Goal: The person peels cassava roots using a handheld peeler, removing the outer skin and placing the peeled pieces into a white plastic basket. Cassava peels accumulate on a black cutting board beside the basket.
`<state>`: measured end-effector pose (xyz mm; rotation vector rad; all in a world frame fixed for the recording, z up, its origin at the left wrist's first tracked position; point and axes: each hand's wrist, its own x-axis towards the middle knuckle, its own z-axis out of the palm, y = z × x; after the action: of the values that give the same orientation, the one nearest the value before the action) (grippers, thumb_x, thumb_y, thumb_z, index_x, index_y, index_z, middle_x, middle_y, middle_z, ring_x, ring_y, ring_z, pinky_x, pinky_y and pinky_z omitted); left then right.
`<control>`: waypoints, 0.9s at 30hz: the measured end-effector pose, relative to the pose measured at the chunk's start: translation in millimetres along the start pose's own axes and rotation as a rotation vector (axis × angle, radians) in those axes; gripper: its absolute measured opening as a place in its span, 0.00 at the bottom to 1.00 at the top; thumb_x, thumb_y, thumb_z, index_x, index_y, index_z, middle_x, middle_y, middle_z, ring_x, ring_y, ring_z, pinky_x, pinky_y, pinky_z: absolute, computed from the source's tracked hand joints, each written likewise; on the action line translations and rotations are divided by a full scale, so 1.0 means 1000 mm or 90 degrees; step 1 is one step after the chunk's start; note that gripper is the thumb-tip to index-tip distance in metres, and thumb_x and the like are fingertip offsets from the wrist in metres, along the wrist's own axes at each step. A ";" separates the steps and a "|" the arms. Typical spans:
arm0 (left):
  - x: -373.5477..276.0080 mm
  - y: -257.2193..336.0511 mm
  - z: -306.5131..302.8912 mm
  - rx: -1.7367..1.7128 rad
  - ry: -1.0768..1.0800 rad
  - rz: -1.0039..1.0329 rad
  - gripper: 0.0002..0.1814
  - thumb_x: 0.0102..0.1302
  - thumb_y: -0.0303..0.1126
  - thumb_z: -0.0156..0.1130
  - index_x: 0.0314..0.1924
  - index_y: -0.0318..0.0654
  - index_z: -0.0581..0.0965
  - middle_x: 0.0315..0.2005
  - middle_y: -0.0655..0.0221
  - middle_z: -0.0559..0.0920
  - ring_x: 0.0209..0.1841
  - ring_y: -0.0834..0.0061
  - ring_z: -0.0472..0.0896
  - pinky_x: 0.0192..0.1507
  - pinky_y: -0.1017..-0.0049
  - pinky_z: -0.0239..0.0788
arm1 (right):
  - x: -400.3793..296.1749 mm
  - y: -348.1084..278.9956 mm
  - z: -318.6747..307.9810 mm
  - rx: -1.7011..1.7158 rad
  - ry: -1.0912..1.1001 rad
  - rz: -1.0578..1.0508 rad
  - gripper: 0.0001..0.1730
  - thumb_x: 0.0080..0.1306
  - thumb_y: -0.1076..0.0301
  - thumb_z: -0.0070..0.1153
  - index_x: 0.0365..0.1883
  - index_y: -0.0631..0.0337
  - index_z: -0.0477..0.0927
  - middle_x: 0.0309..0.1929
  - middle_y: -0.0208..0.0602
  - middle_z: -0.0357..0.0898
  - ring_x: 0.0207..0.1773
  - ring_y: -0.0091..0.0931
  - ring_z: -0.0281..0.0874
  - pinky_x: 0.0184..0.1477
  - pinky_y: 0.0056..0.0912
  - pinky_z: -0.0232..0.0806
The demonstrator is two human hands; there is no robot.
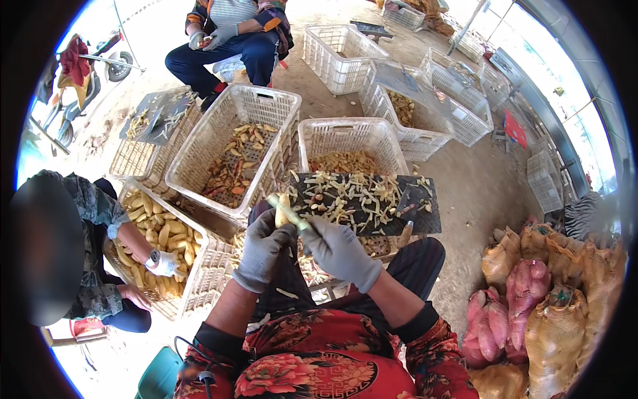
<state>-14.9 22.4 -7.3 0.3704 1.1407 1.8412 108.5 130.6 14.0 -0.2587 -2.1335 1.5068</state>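
Note:
My left hand, in a grey work glove, grips a pale peeled root that stands upright from the fist. My right hand, gloved too, is shut on a slim pale-green hand tool, probably a peeler, which crosses in front of the root. Beyond my right hand, a dark board is strewn with pale peel strips. On the board's right side rests a broad-bladed knife, its wooden handle jutting over the near edge.
A white plastic crate of scraps stands behind the board. Left of it, a larger crate holds some roots. A co-worker's gloved hand reaches into a crate of peeled roots. Another person sits opposite. Mesh sacks stand right.

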 end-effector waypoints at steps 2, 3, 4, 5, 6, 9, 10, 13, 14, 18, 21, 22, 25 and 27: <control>-0.005 0.007 0.002 0.117 0.006 -0.017 0.14 0.63 0.23 0.58 0.50 0.30 0.74 0.31 0.71 0.79 0.29 0.84 0.74 0.31 0.83 0.66 | 0.000 -0.002 -0.014 -0.286 -0.046 -0.011 0.15 0.72 0.58 0.44 0.35 0.62 0.71 0.17 0.36 0.70 0.18 0.28 0.69 0.24 0.32 0.64; -0.010 0.013 0.002 0.178 0.015 -0.022 0.14 0.62 0.22 0.58 0.49 0.29 0.74 0.28 0.73 0.78 0.24 0.87 0.73 0.25 0.84 0.64 | 0.001 -0.004 -0.020 -0.424 -0.072 -0.021 0.16 0.73 0.57 0.44 0.35 0.62 0.71 0.16 0.37 0.70 0.18 0.29 0.70 0.23 0.34 0.65; -0.014 0.020 0.009 0.204 0.048 -0.020 0.15 0.62 0.23 0.59 0.50 0.28 0.75 0.26 0.76 0.77 0.24 0.89 0.72 0.25 0.86 0.63 | 0.002 0.011 -0.030 -0.430 0.002 0.003 0.17 0.73 0.55 0.42 0.34 0.60 0.71 0.16 0.38 0.72 0.18 0.33 0.71 0.23 0.37 0.66; -0.016 0.022 0.010 0.206 0.045 -0.029 0.16 0.62 0.23 0.59 0.50 0.28 0.74 0.26 0.76 0.77 0.24 0.89 0.72 0.25 0.87 0.62 | 0.000 0.021 -0.041 -0.399 0.071 0.166 0.16 0.73 0.57 0.43 0.35 0.61 0.73 0.16 0.36 0.72 0.19 0.28 0.72 0.23 0.35 0.65; -0.020 0.023 0.007 0.209 0.044 -0.041 0.16 0.62 0.23 0.59 0.51 0.28 0.74 0.27 0.76 0.77 0.24 0.90 0.71 0.25 0.87 0.62 | -0.002 0.020 -0.047 -0.241 0.140 0.232 0.16 0.73 0.58 0.43 0.36 0.62 0.74 0.17 0.34 0.73 0.19 0.25 0.73 0.23 0.32 0.65; -0.027 0.024 0.012 0.230 0.042 0.008 0.18 0.61 0.20 0.60 0.52 0.29 0.74 0.34 0.72 0.80 0.31 0.87 0.75 0.34 0.84 0.69 | -0.009 0.008 -0.039 0.044 0.172 0.216 0.16 0.73 0.60 0.45 0.42 0.65 0.75 0.24 0.24 0.73 0.23 0.17 0.71 0.24 0.22 0.66; -0.027 0.021 0.016 0.239 0.041 0.075 0.19 0.60 0.19 0.60 0.53 0.29 0.74 0.37 0.71 0.81 0.34 0.85 0.76 0.37 0.83 0.70 | -0.010 -0.006 -0.033 0.100 0.140 0.247 0.15 0.73 0.60 0.46 0.42 0.65 0.75 0.25 0.24 0.74 0.24 0.17 0.72 0.25 0.21 0.66; -0.028 0.015 0.018 0.290 0.022 0.189 0.19 0.59 0.17 0.63 0.51 0.31 0.75 0.43 0.69 0.81 0.43 0.81 0.78 0.49 0.79 0.71 | -0.007 -0.031 -0.023 0.237 0.144 0.322 0.13 0.69 0.61 0.53 0.43 0.62 0.77 0.27 0.24 0.75 0.24 0.13 0.72 0.23 0.17 0.64; -0.029 0.015 0.020 0.300 0.009 0.206 0.19 0.58 0.17 0.63 0.51 0.31 0.75 0.43 0.69 0.81 0.43 0.81 0.78 0.49 0.80 0.70 | -0.005 -0.038 -0.028 0.264 0.126 0.356 0.13 0.68 0.62 0.53 0.44 0.61 0.77 0.27 0.24 0.74 0.23 0.13 0.71 0.22 0.16 0.63; -0.035 0.011 0.023 0.360 -0.011 0.246 0.19 0.57 0.19 0.66 0.50 0.33 0.77 0.41 0.70 0.82 0.43 0.81 0.78 0.49 0.80 0.70 | -0.001 -0.050 -0.033 0.314 0.082 0.364 0.13 0.66 0.63 0.56 0.44 0.61 0.78 0.28 0.23 0.74 0.22 0.12 0.67 0.22 0.15 0.61; -0.040 0.013 0.031 0.314 -0.010 0.223 0.21 0.57 0.18 0.65 0.51 0.35 0.76 0.38 0.71 0.82 0.38 0.83 0.77 0.42 0.80 0.71 | -0.005 -0.031 -0.025 0.348 0.059 0.274 0.09 0.64 0.74 0.56 0.43 0.61 0.79 0.29 0.23 0.75 0.26 0.11 0.67 0.27 0.15 0.61; -0.046 0.017 0.036 0.212 -0.005 0.168 0.21 0.57 0.17 0.64 0.52 0.35 0.76 0.37 0.71 0.81 0.36 0.83 0.77 0.40 0.80 0.71 | -0.006 -0.038 -0.025 0.366 0.073 0.269 0.09 0.64 0.75 0.56 0.44 0.61 0.79 0.29 0.23 0.75 0.26 0.12 0.67 0.27 0.15 0.61; -0.051 0.017 0.033 -0.002 -0.070 0.071 0.22 0.61 0.18 0.59 0.56 0.35 0.73 0.34 0.69 0.80 0.30 0.81 0.75 0.33 0.80 0.69 | -0.010 -0.048 -0.023 0.415 0.108 0.221 0.11 0.64 0.78 0.55 0.44 0.61 0.79 0.30 0.22 0.74 0.27 0.11 0.66 0.28 0.14 0.60; -0.051 0.013 0.041 -0.091 -0.074 0.057 0.21 0.62 0.19 0.57 0.57 0.35 0.72 0.34 0.68 0.80 0.30 0.79 0.75 0.33 0.79 0.70 | -0.012 -0.037 -0.016 0.440 0.124 0.142 0.11 0.63 0.79 0.56 0.45 0.61 0.79 0.30 0.21 0.74 0.27 0.11 0.65 0.28 0.14 0.60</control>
<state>32.3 1.9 34.9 0.4462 0.9216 1.9405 131.7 124.8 48.9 -0.3780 -1.3617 2.1409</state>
